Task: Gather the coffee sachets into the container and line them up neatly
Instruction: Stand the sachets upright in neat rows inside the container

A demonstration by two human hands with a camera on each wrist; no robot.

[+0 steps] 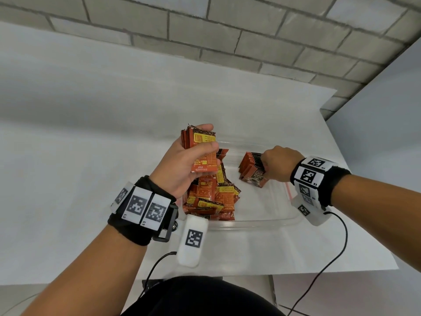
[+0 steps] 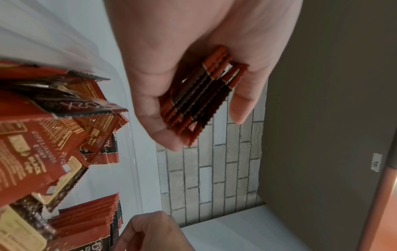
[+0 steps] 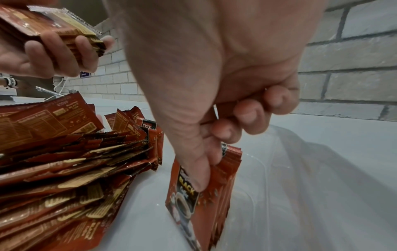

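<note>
A clear plastic container [image 1: 257,221] sits on the white table. My left hand [image 1: 185,163] is raised over its left side and grips a stack of red coffee sachets [image 1: 201,144] [image 2: 199,95]. Below it lies a loose pile of sachets [image 1: 211,197] [image 3: 64,161] inside the container. My right hand [image 1: 276,164] pinches an upright row of sachets [image 1: 251,168] [image 3: 204,190] standing on edge at the container's right side, thumb on the front sachet.
The white table [image 1: 91,133] stretches left and back to a brick wall [image 1: 227,37]. Its right edge [image 1: 364,201] runs close to the container. Cables [image 1: 330,258] hang from both wrist devices at the near edge.
</note>
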